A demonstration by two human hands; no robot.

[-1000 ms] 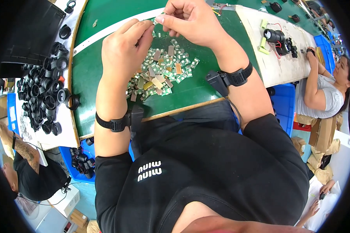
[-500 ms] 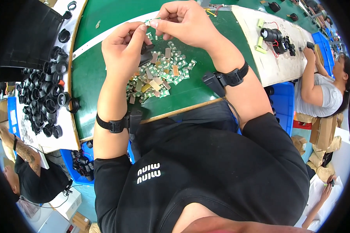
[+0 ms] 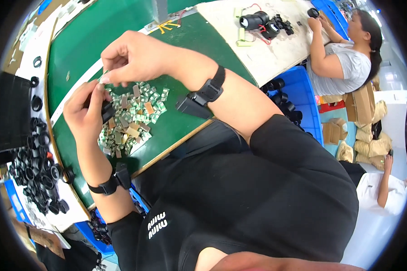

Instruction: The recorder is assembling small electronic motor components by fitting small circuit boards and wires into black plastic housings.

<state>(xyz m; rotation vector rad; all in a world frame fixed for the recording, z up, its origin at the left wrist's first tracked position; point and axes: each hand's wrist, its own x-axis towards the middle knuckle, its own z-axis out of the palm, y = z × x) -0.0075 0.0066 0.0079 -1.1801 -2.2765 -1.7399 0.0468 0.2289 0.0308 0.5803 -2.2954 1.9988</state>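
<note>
Over the green table my two hands meet at a small green-and-white circuit board [image 3: 102, 78], mostly covered by fingertips. My left hand [image 3: 84, 107] is closed, with thumb and forefinger pinching its near end. From the other side, my right hand [image 3: 133, 58] pinches it too, its other fingers curled. Beside the left fingers is a dark rounded part [image 3: 107, 112]; whether that hand holds it or it lies on the table cannot be made out. Just to the right and nearer me spreads a loose pile of small circuit boards [image 3: 133, 131], some showing tan or brown faces.
Many black plastic rings [image 3: 38, 174] crowd the white surface at left. Yellow ties [image 3: 166, 26] lie beyond my right hand. At right, black lamp-like parts with red wires [image 3: 254, 21] rest on a pale board, near a blue bin [image 3: 305, 108] and a seated co-worker [image 3: 334, 58].
The view has swung to the right, so table and pile appear farther left and tilted. Both hands remain together, pinching the small board.
</note>
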